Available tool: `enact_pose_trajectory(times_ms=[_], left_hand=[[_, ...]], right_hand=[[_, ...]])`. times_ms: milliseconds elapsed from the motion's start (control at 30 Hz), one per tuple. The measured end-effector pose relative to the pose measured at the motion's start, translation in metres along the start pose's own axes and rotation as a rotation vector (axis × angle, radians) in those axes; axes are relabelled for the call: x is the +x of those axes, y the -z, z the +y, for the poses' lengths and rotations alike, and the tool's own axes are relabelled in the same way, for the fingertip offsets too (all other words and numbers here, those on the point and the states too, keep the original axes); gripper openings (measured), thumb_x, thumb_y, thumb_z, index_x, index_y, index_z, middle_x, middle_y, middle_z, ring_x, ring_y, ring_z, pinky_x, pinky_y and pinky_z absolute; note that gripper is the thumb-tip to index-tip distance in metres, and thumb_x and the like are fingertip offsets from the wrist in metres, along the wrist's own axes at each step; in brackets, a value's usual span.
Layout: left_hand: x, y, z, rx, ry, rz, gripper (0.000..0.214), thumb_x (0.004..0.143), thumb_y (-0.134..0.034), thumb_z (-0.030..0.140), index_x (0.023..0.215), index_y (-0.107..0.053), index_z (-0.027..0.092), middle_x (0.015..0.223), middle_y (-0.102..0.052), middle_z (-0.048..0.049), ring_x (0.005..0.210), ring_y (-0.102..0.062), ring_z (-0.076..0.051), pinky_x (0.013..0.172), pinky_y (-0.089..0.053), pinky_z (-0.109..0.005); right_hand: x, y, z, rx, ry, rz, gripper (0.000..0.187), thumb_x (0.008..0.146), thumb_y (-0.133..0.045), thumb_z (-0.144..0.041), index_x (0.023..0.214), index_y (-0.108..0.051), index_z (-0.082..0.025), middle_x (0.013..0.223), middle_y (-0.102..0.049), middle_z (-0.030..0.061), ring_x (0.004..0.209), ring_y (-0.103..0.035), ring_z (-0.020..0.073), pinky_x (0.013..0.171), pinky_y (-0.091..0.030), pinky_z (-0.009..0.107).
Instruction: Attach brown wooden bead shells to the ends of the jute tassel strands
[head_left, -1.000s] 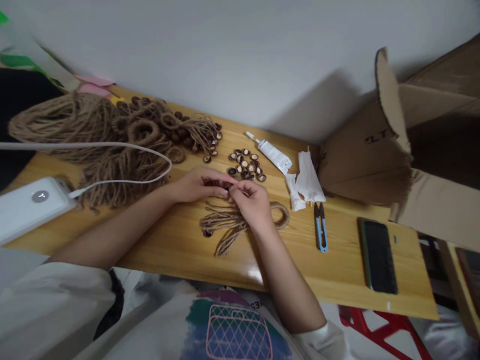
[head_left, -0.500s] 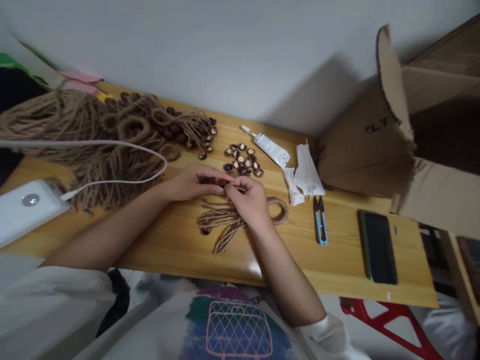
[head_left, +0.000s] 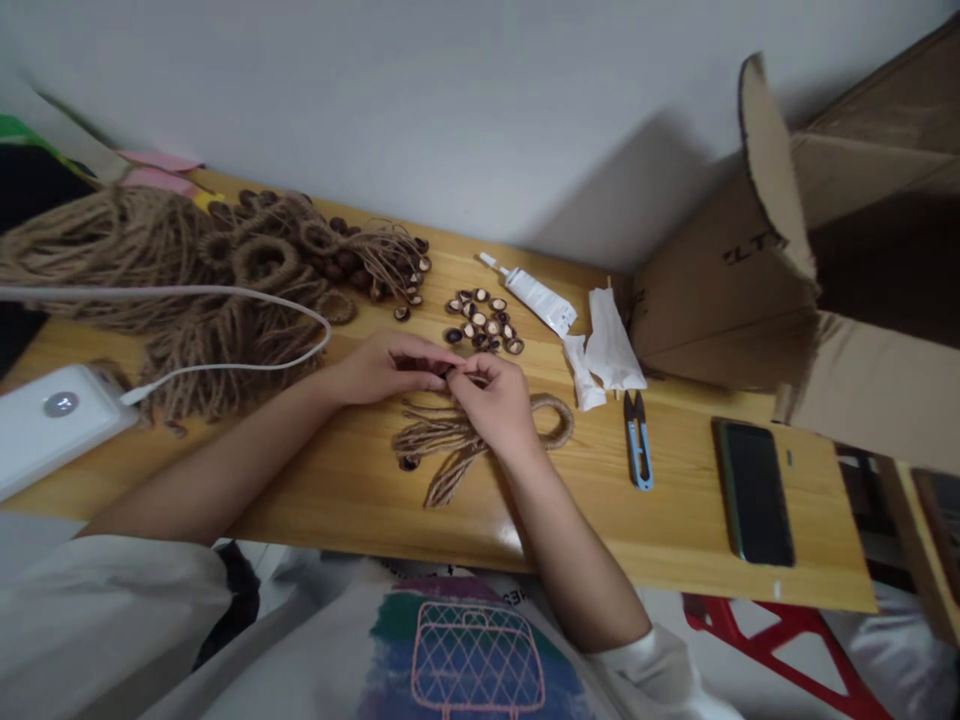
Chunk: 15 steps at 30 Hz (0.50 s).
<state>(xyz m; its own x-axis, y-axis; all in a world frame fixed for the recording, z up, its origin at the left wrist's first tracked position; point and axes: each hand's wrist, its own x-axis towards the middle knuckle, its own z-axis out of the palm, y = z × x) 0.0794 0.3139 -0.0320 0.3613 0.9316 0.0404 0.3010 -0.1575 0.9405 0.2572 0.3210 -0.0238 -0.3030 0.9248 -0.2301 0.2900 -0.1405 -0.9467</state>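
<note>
My left hand (head_left: 373, 366) and my right hand (head_left: 495, 400) meet fingertip to fingertip above the table. Pinched between them is a small dark brown nut-like piece (head_left: 451, 371), mostly hidden by the fingers. Under my right hand lies a jute rope tassel (head_left: 439, 438), its wrapped loop (head_left: 559, 424) sticking out to the right and its strands fanning left. A dark round nut piece (head_left: 409, 463) sits at the strands' lower left. Just beyond my fingers, several brown nut pieces (head_left: 480, 322) with pale faces form a loose cluster.
A heap of jute tassels (head_left: 120, 240) and brown nuts covers the left. A white power bank (head_left: 60, 425) with a cable (head_left: 247, 365) lies in front. Rightward are a glue tube (head_left: 538, 300), white wrappers (head_left: 609, 340), blue thread snips (head_left: 639, 440), a phone (head_left: 752, 490) and a cardboard box (head_left: 705, 280).
Both hands hold nearly the same pinch, with only slight finger movement. The whole view has shifted a little; the tassel and nut pieces lie as before.
</note>
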Motion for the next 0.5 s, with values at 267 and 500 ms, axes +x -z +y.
enact_pose_trajectory(times_ms=[267, 500], left_hand=[[-0.0002, -0.0001, -0.0001, -0.009, -0.01, -0.003, 0.029, 0.077, -0.069, 0.026, 0.105, -0.072, 0.018, 0.104, -0.074, -0.0057, 0.095, -0.069, -0.016, 0.086, -0.051, -0.022], [-0.0003, 0.0003, 0.0002, 0.001, 0.026, -0.014, 0.029, 0.077, -0.069, 0.028, 0.104, -0.073, 0.02, 0.103, -0.074, -0.0043, 0.093, -0.069, -0.015, 0.084, -0.051, -0.023]], right_hand=[[0.0007, 0.0007, 0.0008, 0.002, 0.005, -0.001, 0.018, 0.067, -0.054, -0.034, 0.062, -0.058, -0.017, 0.058, -0.058, -0.0021, 0.059, -0.05, 0.0102, 0.058, -0.036, 0.021], [0.0009, 0.0001, 0.0004, 0.019, -0.035, -0.003, 0.018, 0.066, -0.055, -0.035, 0.064, -0.059, -0.017, 0.06, -0.058, -0.0021, 0.059, -0.05, 0.0105, 0.059, -0.037, 0.022]])
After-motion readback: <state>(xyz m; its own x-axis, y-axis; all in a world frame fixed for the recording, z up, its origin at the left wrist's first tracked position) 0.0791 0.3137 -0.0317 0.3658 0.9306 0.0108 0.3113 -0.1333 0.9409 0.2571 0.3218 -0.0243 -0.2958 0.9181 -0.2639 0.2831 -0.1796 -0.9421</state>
